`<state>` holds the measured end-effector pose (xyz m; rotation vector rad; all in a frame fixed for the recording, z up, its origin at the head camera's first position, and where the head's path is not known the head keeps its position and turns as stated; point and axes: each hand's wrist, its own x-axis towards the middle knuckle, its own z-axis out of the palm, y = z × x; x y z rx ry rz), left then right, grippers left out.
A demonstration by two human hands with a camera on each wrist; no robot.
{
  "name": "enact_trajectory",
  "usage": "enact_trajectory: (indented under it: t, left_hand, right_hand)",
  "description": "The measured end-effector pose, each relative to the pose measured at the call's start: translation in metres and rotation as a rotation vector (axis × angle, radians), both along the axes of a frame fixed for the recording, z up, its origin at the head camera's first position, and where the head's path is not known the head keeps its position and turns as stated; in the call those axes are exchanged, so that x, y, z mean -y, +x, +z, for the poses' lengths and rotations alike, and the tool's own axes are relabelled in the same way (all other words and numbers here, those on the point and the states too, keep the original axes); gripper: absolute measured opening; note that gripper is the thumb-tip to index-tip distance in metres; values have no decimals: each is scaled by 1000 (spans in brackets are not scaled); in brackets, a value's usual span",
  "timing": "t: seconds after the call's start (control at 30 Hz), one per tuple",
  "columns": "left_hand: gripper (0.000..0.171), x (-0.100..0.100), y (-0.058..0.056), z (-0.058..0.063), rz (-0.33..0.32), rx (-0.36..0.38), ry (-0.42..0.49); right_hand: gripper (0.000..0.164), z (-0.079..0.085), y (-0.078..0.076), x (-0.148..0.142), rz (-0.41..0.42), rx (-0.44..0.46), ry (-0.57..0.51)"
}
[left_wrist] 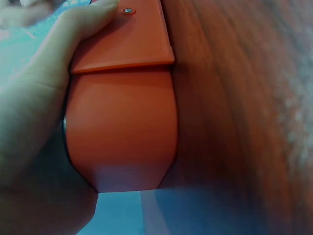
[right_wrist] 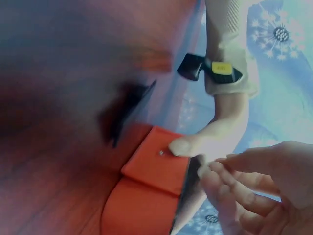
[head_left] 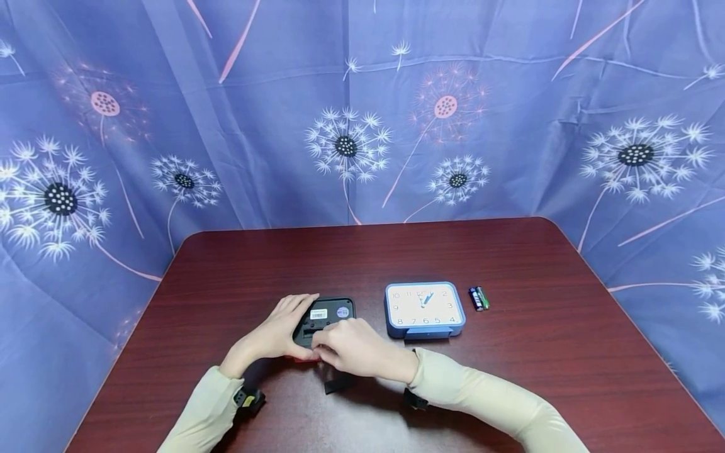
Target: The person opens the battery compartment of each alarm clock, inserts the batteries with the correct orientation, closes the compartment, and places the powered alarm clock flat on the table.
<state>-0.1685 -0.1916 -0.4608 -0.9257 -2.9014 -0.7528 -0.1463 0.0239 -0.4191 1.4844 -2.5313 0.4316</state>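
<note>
A clock with a black back (head_left: 330, 318) and a red casing (left_wrist: 122, 132) lies back side up on the table. My left hand (head_left: 274, 333) grips it from the left, the thumb pressing on its red foot (left_wrist: 146, 44) by a small screw. The fingers of my right hand (head_left: 359, 349) are curled over the near part of the clock's back, beside a dark recess. In the right wrist view the fingertips (right_wrist: 210, 171) bunch together at the clock's edge; I cannot tell whether they pinch something. A flat black piece (head_left: 338, 384) lies on the table below my right hand.
To the right lies a blue clock (head_left: 426, 307), its white dial facing up. Two batteries (head_left: 478, 299), one dark blue and one green, sit side by side beyond it. A patterned blue curtain (head_left: 272, 157) hangs behind the dark red table (head_left: 538, 270).
</note>
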Motion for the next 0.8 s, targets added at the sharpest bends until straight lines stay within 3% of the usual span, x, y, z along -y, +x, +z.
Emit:
enact_trajectory:
  t: [0.37,0.8]
  left_hand:
    - [108,1,0,-1,-12,11,-7]
    - [110,0,-1,0,-3,13,-17]
  right_hand:
    - [13,-11,-14,2,-40,28,-3]
    - [10,-17,-18,-2,-58,23,-5]
